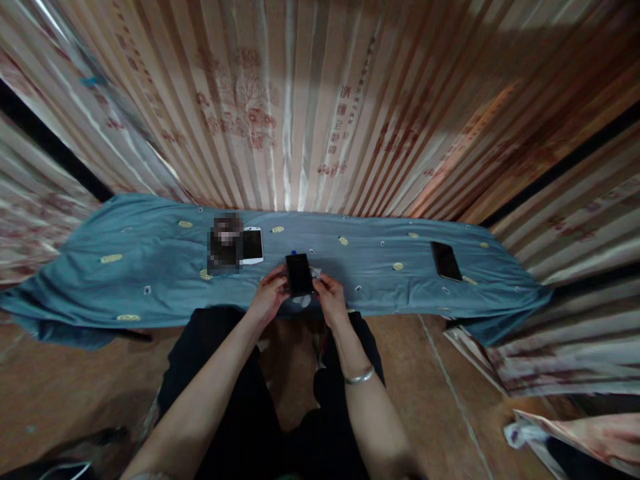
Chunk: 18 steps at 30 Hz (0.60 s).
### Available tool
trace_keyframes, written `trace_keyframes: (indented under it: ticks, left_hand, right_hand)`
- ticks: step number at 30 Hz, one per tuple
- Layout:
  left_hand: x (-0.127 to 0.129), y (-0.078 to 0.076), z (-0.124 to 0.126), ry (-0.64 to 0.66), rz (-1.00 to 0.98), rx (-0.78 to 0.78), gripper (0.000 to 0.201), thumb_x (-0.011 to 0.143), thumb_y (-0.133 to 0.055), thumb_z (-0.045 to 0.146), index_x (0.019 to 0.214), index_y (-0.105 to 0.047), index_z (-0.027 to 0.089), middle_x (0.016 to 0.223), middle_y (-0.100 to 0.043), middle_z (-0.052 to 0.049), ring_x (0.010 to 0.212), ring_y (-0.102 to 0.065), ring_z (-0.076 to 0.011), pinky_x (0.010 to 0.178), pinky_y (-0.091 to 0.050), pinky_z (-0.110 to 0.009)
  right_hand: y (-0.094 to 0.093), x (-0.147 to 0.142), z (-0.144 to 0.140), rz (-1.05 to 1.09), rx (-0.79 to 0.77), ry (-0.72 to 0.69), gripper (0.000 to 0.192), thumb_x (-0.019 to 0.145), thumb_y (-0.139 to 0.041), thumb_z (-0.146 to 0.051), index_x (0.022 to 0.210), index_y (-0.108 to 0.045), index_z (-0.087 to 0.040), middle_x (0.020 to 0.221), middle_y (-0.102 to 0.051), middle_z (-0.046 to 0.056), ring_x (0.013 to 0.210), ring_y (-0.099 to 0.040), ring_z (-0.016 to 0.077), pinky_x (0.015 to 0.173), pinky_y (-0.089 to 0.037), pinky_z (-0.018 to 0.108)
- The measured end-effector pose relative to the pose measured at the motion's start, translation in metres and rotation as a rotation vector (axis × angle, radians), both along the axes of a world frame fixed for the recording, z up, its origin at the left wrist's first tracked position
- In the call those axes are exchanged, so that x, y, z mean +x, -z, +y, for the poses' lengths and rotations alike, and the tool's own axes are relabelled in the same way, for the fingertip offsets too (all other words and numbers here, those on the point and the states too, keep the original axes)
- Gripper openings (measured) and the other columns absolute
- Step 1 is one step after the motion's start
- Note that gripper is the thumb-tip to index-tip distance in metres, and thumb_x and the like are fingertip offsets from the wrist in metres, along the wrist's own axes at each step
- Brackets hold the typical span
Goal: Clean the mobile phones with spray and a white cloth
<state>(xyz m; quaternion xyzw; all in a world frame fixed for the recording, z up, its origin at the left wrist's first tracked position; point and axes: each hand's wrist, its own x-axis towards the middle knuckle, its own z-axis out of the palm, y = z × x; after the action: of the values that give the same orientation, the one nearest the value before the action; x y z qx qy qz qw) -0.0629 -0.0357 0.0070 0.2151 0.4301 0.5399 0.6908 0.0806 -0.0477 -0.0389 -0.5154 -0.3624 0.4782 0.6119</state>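
Observation:
A dark smartphone [299, 275] is held between my two hands over the near edge of the cloth-covered table. The fingers of my left hand [271, 294] are closed on its left side, and those of my right hand [331, 297] on its lower right side. Some whitish, crumpled material [302, 302], perhaps tissue or thin cloth, shows below the phone and by my right fingers; its kind is unclear. A small blue bit [294, 253] sticks out at the phone's top edge.
A white-framed device with a dark screen [253, 245] lies left of my hands, partly covered by a pixelated patch. Far right on the blue patterned cloth [370, 280] rests another dark phone or tablet [446, 261]. Pleated curtains [310, 107] hang behind the table.

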Motion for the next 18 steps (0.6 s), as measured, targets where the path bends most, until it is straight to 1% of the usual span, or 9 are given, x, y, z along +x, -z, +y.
trace_keyframes:
  ticks: [4, 8, 11, 14, 18]
  left_hand:
    - [0.0, 0.003, 0.002, 0.011, -0.011, 0.027, 0.041, 0.055, -0.08, 0.016, 0.094, -0.068, 0.019, 0.069, -0.071, 0.002, 0.064, -0.065, -0.0158, 0.065, -0.049, -0.028]
    - [0.006, 0.004, 0.004, -0.009, -0.066, 0.049, 0.034, 0.061, -0.075, 0.016, 0.093, -0.067, 0.021, 0.071, -0.07, 0.003, 0.064, -0.064, -0.0151, 0.061, -0.048, -0.026]
    - [0.013, 0.004, 0.005, -0.045, -0.144, -0.003, 0.025, 0.066, -0.07, 0.013, 0.089, -0.068, 0.02, 0.07, -0.07, 0.003, 0.063, -0.063, -0.0142, 0.06, -0.048, -0.025]
    - [0.016, 0.004, 0.005, -0.046, -0.181, -0.071, 0.015, 0.072, -0.065, 0.011, 0.085, -0.07, 0.017, 0.07, -0.07, 0.001, 0.064, -0.063, -0.0132, 0.062, -0.049, -0.024]
    - [0.016, 0.004, 0.006, -0.026, -0.183, -0.092, 0.014, 0.076, -0.064, 0.011, 0.086, -0.071, 0.017, 0.077, -0.073, -0.001, 0.071, -0.067, -0.015, 0.069, -0.054, -0.026]
  right_hand:
    - [0.003, -0.004, 0.003, 0.007, 0.011, 0.031, 0.03, 0.069, -0.072, -0.05, 0.073, -0.075, -0.021, 0.068, -0.07, -0.001, 0.065, -0.058, 0.0154, 0.06, -0.049, 0.026]
    - [0.005, -0.004, 0.004, -0.014, 0.004, 0.034, 0.03, 0.07, -0.072, -0.052, 0.072, -0.075, -0.021, 0.066, -0.069, -0.001, 0.063, -0.058, 0.0164, 0.06, -0.05, 0.029]
    - [0.004, -0.003, 0.003, -0.052, 0.028, 0.049, 0.028, 0.073, -0.069, -0.049, 0.071, -0.075, -0.022, 0.069, -0.071, 0.0, 0.07, -0.062, 0.019, 0.067, -0.053, 0.032]
    - [0.002, -0.001, 0.002, -0.13, 0.082, 0.071, 0.026, 0.077, -0.065, -0.045, 0.076, -0.078, -0.022, 0.073, -0.073, 0.0, 0.076, -0.064, 0.0209, 0.075, -0.055, 0.035]
    - [-0.001, -0.003, 0.001, -0.237, 0.117, 0.074, 0.027, 0.08, -0.06, -0.042, 0.075, -0.077, -0.022, 0.075, -0.074, 0.0, 0.082, -0.067, 0.0226, 0.084, -0.056, 0.037]
